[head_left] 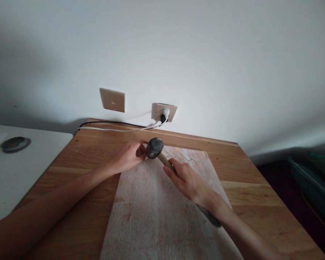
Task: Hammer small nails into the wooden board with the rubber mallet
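Observation:
My right hand [188, 178] is wrapped round the wooden handle of a mallet [155, 147] with a dark, worn head. The mallet's head hangs over the far left part of a whitewashed wooden board [151, 209], right beside the fingertips of my left hand [131, 155]. That hand is closed in a pinch at the board's far left corner; the mallet head hides whatever lies between the fingertips. Several thin nails [182, 159] stand up in a row along the board's far edge, to the right of the mallet head.
The board lies on a wooden table [243, 191] against a white wall. A white cable [119, 129] and a black one run along the table's back to a wall socket [173, 111]. At left stands a white desk [29, 162] with a cable grommet [14, 143].

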A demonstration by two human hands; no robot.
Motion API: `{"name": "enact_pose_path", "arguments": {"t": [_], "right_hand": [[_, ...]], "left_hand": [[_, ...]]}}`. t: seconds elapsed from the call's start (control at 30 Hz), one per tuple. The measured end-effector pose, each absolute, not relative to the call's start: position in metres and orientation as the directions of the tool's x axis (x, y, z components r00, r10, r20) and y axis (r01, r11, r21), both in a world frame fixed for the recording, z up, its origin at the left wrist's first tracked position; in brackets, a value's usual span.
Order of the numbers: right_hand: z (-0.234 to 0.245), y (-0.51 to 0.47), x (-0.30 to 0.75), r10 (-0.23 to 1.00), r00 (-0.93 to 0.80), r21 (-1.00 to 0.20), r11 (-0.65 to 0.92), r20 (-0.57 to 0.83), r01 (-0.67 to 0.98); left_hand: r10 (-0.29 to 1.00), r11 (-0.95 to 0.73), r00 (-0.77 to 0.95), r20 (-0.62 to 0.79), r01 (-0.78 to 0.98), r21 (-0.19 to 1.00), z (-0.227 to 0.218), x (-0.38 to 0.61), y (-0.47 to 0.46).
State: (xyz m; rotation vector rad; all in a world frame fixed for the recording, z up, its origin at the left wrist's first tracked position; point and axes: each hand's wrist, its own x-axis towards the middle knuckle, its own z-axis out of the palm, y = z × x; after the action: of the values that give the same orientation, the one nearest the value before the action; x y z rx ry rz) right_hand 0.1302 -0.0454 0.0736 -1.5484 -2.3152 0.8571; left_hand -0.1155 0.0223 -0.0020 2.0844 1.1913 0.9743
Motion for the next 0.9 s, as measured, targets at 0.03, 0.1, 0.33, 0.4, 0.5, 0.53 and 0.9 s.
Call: {"name": "enact_pose_path", "arguments": {"t": [0.03, 0.1, 0.33, 0.4, 0.5, 0.53, 0.9], "right_hand": [[0.0734, -0.0458, 0.1299, 0.902, -0.415, -0.584, 0.274, -0.12, 0.764], [0.0722, -0.0468, 0.1301, 0.905, -0.414, -0.586, 0.281, -0.102, 0.76], [0.0687, -0.0488, 0.133, 0.893, -0.442, -0.563, 0.321, -0.088, 0.762], [0.0701, -0.0479, 0.1333, 0.891, -0.444, -0.549, 0.326, -0.093, 0.77], [0.072, -0.0461, 0.1332, 0.889, -0.447, -0.544, 0.326, -0.103, 0.773], [0.0722, -0.0458, 0.1331, 0.889, -0.448, -0.545, 0.329, -0.097, 0.771], [0.0703, -0.0489, 0.1306, 0.893, -0.438, -0.552, 0.315, -0.103, 0.772]], "left_hand": [[0.879, -0.468, 0.344, 0.329, 0.494, 0.733, -0.002, -0.1154, 0.0222], [0.877, -0.476, 0.334, 0.344, 0.511, 0.716, -0.0019, -0.1149, 0.022], [0.891, -0.448, 0.334, 0.308, 0.529, 0.721, 0.0013, -0.115, 0.021], [0.895, -0.439, 0.328, 0.302, 0.533, 0.723, 0.002, -0.1152, 0.0209], [0.897, -0.434, 0.329, 0.295, 0.536, 0.724, 0.0023, -0.1154, 0.0208], [0.897, -0.434, 0.329, 0.295, 0.54, 0.721, 0.0022, -0.1155, 0.0208], [0.894, -0.441, 0.337, 0.296, 0.537, 0.719, 0.003, -0.1157, 0.0201]]}}
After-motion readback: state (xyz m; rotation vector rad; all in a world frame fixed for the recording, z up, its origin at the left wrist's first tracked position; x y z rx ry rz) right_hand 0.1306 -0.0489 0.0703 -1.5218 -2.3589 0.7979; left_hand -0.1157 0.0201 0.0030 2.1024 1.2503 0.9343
